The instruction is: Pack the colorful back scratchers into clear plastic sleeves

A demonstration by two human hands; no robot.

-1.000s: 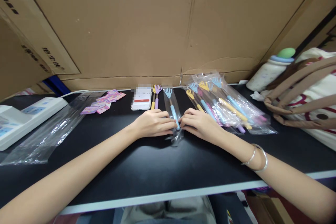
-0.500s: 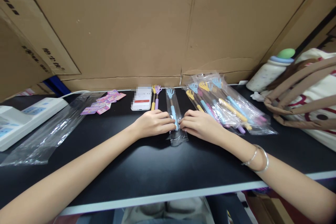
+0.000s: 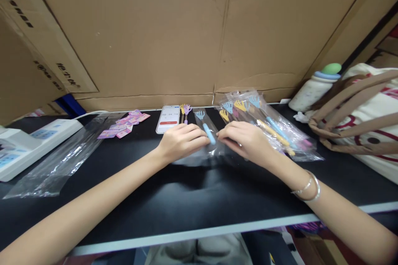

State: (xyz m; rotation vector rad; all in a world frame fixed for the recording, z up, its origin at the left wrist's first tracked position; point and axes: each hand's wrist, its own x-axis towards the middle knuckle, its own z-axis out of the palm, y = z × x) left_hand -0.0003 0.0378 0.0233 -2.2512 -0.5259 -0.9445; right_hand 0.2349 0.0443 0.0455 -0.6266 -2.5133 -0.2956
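Note:
A blue hand-shaped scratcher [image 3: 205, 126] lies inside a clear plastic sleeve [image 3: 214, 149] on the black table [image 3: 199, 198]. My left hand [image 3: 180, 142] pinches the sleeve from the left at its near end. From the right, my right hand [image 3: 247, 142] pinches the same sleeve, fingertips almost meeting those of the left. The sleeve's near end looks raised a little off the table. A yellow and a purple scratcher [image 3: 184, 112] lie loose just behind my left hand.
A pile of bagged scratchers [image 3: 267, 126] lies to the right, a phone [image 3: 168, 119] at the back, pink stickers [image 3: 124, 125] and empty clear bags [image 3: 62, 161] to the left. A white device [image 3: 27, 145] sits far left, a bottle [image 3: 314, 87] and tote bag [image 3: 367, 124] far right. Cardboard walls stand behind.
Both hands have lifted slightly and moved away from me with the sleeve's near end. The head camera has tilted a little.

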